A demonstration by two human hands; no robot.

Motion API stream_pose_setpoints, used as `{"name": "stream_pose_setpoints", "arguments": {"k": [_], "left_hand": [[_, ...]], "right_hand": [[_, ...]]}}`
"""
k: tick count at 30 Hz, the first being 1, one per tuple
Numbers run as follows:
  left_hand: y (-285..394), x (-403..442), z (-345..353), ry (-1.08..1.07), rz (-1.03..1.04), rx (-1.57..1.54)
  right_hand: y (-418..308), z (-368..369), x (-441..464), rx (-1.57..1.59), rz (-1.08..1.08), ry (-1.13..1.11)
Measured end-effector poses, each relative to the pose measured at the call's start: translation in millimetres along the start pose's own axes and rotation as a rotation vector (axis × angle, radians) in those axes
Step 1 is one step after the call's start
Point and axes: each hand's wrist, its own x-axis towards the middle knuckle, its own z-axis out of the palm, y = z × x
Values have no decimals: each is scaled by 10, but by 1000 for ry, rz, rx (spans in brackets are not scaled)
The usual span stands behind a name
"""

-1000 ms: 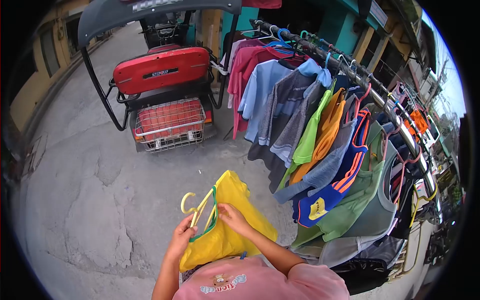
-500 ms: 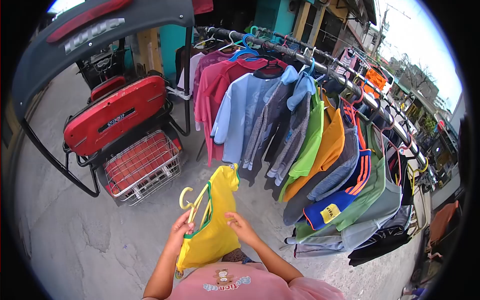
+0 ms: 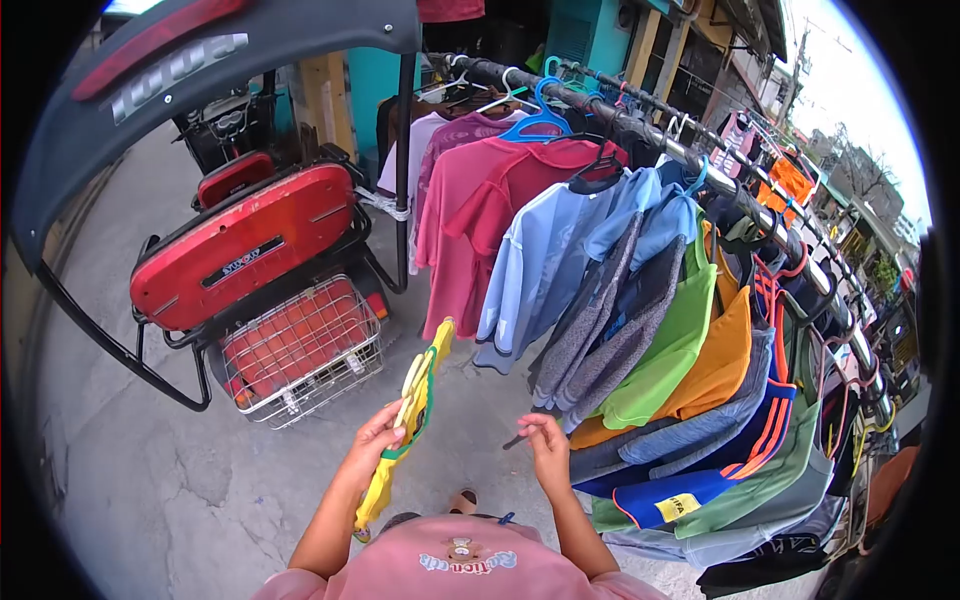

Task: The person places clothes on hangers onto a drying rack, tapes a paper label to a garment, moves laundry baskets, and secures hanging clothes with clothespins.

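My left hand (image 3: pixel 372 445) is closed around a pale yellow clothes hanger (image 3: pixel 413 376), low and in front of my body. From the hanger hangs a yellow shirt (image 3: pixel 374 498) with green trim, seen nearly edge-on as a narrow strip. My right hand (image 3: pixel 547 452) is raised beside the hanging clothes, its fingers loosely bent and apart, with nothing visibly held. A thin dark piece (image 3: pixel 514 440) shows by its fingertips; what it belongs to is unclear. Nearest to this hand are grey sleeves (image 3: pixel 600 345) and a lime green shirt (image 3: pixel 665 365).
A metal rack pole (image 3: pixel 640 125) runs from upper middle to right, carrying many garments, including pink shirts (image 3: pixel 465 220) and a light blue shirt (image 3: pixel 545 250). At left stands a vehicle with a red seat back (image 3: pixel 245 245) and a wire basket (image 3: pixel 300 375). Concrete ground (image 3: pixel 190 470) lies below.
The yellow shirt has turned from broadside to edge-on in my left hand. My right hand has moved right, away from it, toward the hanging clothes. The view has shifted slightly.
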Motion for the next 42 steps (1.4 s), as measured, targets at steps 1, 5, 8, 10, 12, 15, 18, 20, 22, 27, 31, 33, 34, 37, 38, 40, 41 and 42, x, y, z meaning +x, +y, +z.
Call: {"name": "stream_pose_setpoints", "arguments": {"k": [1, 5, 8, 10, 12, 15, 18, 20, 22, 27, 31, 33, 34, 37, 38, 40, 41, 42], "left_hand": [[16, 50, 24, 3, -9, 6], [77, 218, 124, 15, -29, -1], [95, 380, 122, -6, -70, -6], [62, 508, 64, -23, -54, -52], [77, 603, 29, 12, -62, -83], [123, 747, -54, 53, -85, -128], [140, 912, -206, 72, -115, -136], [159, 1028, -284, 80, -138, -174], [217, 1148, -374, 62, -131, -141], [308, 1350, -593, 44, -120, -110], [384, 1466, -665, 25, -111, -142], [373, 1511, -722, 17, -116, -138], [378, 1539, -736, 14, -121, -137], [390, 1586, -827, 3, -128, -147], [381, 1600, -861, 17, -126, -142], [371, 1622, -969, 17, -131, -119], [371, 1639, -1018, 22, -135, -97], [377, 1651, -1066, 14, -129, -99]], "right_hand": [[-47, 0, 112, 19, -17, -1], [-179, 56, 372, 24, -26, -54], [-81, 88, 478, 0, -45, -96], [17, 99, 516, -7, -45, -85], [45, 109, 536, 12, 19, -65], [83, 130, 581, 22, 59, -56], [-3, 233, 704, 9, 20, -76], [-211, 329, 801, -3, -6, -72], [-569, 467, 929, 72, -175, -184], [-1435, 671, 1502, -101, -668, -182], [-1998, 986, 2065, 304, -604, -63], [-2231, 1163, 2444, 636, -477, -11], [-2288, 1226, 2679, 790, -434, 26], [-2392, 1363, 3418, 789, -348, 389], [-2440, 1389, 3619, 688, -340, 535], [-2466, 1360, 3968, 661, -239, 664], [-2459, 1329, 4114, 632, -134, 786], [-2406, 1291, 4259, 547, -123, 878]]}}
